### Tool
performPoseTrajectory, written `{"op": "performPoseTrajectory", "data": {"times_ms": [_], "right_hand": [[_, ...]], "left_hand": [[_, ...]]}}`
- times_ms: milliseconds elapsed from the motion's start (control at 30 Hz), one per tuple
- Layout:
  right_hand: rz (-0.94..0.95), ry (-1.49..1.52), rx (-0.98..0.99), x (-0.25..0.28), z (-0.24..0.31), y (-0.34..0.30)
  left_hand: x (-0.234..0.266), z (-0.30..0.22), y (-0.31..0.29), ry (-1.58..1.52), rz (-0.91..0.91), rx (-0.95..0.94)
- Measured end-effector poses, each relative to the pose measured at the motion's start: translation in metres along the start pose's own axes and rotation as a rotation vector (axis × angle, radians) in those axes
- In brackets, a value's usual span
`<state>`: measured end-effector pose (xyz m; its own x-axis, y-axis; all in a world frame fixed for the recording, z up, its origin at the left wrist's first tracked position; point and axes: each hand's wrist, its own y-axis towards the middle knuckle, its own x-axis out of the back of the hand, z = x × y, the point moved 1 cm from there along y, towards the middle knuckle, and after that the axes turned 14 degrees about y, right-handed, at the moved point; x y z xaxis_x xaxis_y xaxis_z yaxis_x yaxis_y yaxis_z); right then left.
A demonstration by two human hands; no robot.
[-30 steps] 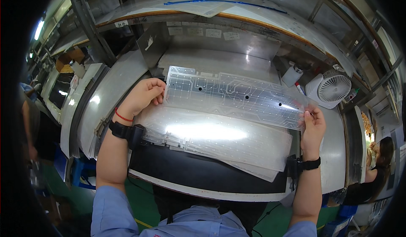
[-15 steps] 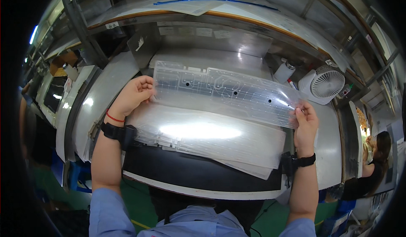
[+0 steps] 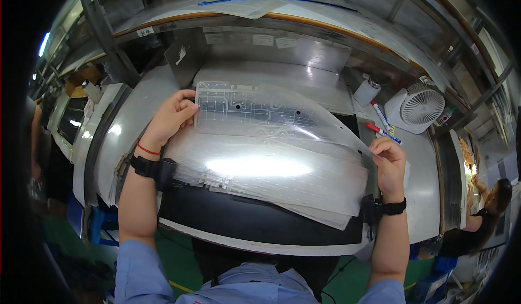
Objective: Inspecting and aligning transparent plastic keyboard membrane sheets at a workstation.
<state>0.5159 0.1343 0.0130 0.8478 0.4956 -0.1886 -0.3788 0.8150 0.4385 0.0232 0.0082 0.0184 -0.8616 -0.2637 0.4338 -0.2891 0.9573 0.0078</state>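
A clear plastic sheet (image 3: 247, 120) with fine printed circuit lines and small dark dots spans the space between my hands. My left hand (image 3: 176, 116) pinches its left edge between thumb and fingers. At the other end, my right hand (image 3: 388, 154) grips the right edge with closed fingertips. The sheet bends, its right part curving down toward my right hand. Beneath it lies a stack of similar translucent sheets (image 3: 271, 187), slightly fanned, with a bright glare across the top. The stack rests on a black mat (image 3: 217, 211).
At the right stand a white fan (image 3: 418, 111) and a capped bottle (image 3: 367, 91), with a red-and-blue marker (image 3: 384, 133) nearby. A shelf (image 3: 304, 17) runs over the back of the table. A co-worker (image 3: 488, 217) sits at far right; metal-topped stacks (image 3: 130, 119) stand left.
The sheet's right end has curled and narrowed, turned edge-on toward me, uncovering markers behind it. My right hand has moved slightly down and tilted. My left hand has shifted slightly and still grips.
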Motion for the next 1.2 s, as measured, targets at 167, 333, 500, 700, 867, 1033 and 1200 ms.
{"op": "performPoseTrajectory", "data": {"times_ms": [167, 333, 500, 700, 867, 1033, 1200], "right_hand": [[0.031, 0.003, 0.073, 0.0, -0.001, 0.0], [0.173, -0.127, 0.081, 0.002, 0.0, 0.004], [0.278, -0.252, -0.041, 0.0, 0.001, 0.003], [-0.023, -0.218, -0.095, 0.01, -0.007, 0.003], [-0.197, -0.28, -0.28, 0.015, -0.014, 0.002], [-0.175, -0.412, -0.418, 0.008, -0.012, 0.0], [-0.167, -0.467, -0.41, 0.005, -0.009, -0.001]], "left_hand": [[0.007, 0.011, 0.002, -0.018, -0.055, -0.068], [0.009, 0.011, 0.002, -0.039, -0.043, -0.041], [0.001, 0.001, 0.0, -0.293, 0.02, 0.094], [0.008, 0.026, 0.01, -0.138, 0.137, 0.078], [0.011, 0.02, 0.009, -0.305, 0.059, 0.057], [0.014, 0.021, 0.012, -0.455, -0.099, -0.022], [0.011, 0.023, 0.015, -0.59, -0.242, 0.032]]}}
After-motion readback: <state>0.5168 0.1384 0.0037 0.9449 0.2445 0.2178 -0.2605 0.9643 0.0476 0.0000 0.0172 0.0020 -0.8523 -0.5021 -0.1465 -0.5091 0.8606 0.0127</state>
